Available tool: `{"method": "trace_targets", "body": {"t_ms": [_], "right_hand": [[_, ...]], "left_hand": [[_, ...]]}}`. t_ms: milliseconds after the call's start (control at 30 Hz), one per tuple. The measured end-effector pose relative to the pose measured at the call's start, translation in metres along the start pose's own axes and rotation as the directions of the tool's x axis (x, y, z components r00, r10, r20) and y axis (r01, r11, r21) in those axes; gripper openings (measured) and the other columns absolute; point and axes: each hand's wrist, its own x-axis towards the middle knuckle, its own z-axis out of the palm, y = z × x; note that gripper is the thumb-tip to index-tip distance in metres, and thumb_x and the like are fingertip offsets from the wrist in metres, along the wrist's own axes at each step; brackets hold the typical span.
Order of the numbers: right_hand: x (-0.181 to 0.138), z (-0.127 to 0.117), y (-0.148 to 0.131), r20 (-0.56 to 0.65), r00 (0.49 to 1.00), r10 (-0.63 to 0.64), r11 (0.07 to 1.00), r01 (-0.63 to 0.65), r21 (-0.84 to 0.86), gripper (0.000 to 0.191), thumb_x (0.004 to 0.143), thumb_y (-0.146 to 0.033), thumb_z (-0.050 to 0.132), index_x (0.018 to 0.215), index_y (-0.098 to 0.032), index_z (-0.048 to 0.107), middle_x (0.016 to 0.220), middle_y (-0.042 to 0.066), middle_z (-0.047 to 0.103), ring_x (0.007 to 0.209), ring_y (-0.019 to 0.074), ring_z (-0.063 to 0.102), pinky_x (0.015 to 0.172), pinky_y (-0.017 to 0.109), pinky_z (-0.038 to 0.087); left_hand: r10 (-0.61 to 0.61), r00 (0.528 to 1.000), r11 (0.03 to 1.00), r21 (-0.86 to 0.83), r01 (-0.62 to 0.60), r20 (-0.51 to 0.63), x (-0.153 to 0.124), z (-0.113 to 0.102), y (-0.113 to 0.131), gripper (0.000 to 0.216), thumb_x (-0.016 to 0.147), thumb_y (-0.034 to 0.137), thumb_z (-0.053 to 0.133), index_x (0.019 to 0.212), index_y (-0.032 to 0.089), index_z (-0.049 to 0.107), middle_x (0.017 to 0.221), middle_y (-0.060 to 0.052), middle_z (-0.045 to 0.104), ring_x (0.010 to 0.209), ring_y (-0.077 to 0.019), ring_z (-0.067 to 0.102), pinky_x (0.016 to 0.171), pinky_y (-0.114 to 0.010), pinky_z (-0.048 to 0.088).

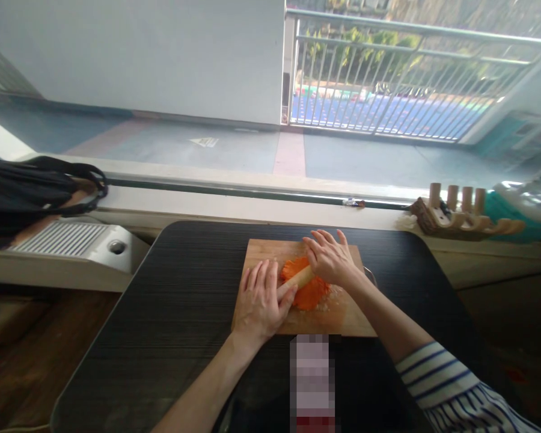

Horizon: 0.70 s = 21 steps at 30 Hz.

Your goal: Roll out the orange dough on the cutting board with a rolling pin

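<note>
One rolling pin (301, 278) sits under the left hand (262, 302) and right hand (331, 258), fingers kinda spread. One orange dough sheet (310, 298), one cutting board (342, 323) beneath.

Left hand (260, 304), right hand (331, 260) on wooden rolling pin (301, 279), 1 at each end, fingers extended. Pin slanted across flattened orange dough (313, 294). Dough on wooden cutting board (264, 248), board on dark table (184, 300).
</note>
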Motion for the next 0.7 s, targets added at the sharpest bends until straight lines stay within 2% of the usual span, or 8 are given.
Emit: {"method": "trace_targets", "body": {"t_ms": [133,267,567,700], "right_hand": [[0.007,0.003,-0.002,-0.018,1.0,0.021,1.0,-0.021,-0.003,0.044,0.097,-0.033,0.026,0.13,-0.024,0.054,0.139,0.01,0.051,0.132,0.0255,0.038,0.111,0.057,0.012],[0.012,0.002,-0.004,-0.017,0.999,0.029,1.0,-0.029,-0.007,0.043,0.096,-0.034,0.029,0.13,-0.025,0.054,0.139,0.01,0.051,0.132,0.0255,0.038,0.111,0.056,0.013],[-0.012,0.001,0.0,-0.028,0.999,0.04,0.999,-0.041,-0.023,0.042,0.097,-0.033,0.027,0.126,-0.026,0.056,0.138,0.009,0.052,0.129,0.0263,0.039,0.108,0.057,0.015],[-0.007,0.002,-0.002,-0.038,0.998,0.055,0.998,-0.055,-0.019,0.042,0.096,-0.032,0.028,0.125,-0.026,0.057,0.135,0.009,0.055,0.128,0.0266,0.041,0.109,0.055,0.014]], "left_hand": [[-0.019,0.999,1.0,-0.018,0.019,-0.028,0.006,0.003,-0.008,0.055,0.092,0.05,0.039,0.128,0.01,0.05,0.129,-0.018,0.059,0.123,-0.0296,0.051,0.105,-0.046,0.036],[-0.033,0.999,0.999,-0.002,0.033,-0.007,0.011,0.003,-0.012,0.055,0.093,0.049,0.036,0.126,0.008,0.052,0.13,-0.019,0.058,0.124,-0.0311,0.05,0.103,-0.048,0.037],[-0.007,1.0,1.0,0.017,0.007,-0.006,0.0,0.002,-0.004,0.054,0.093,0.048,0.038,0.129,0.011,0.051,0.132,-0.019,0.056,0.125,-0.0311,0.048,0.107,-0.049,0.032],[-0.036,0.999,0.999,-0.006,0.036,-0.014,0.006,0.003,-0.008,0.053,0.093,0.047,0.036,0.127,0.01,0.052,0.131,-0.019,0.057,0.125,-0.0308,0.049,0.105,-0.049,0.034]]}}
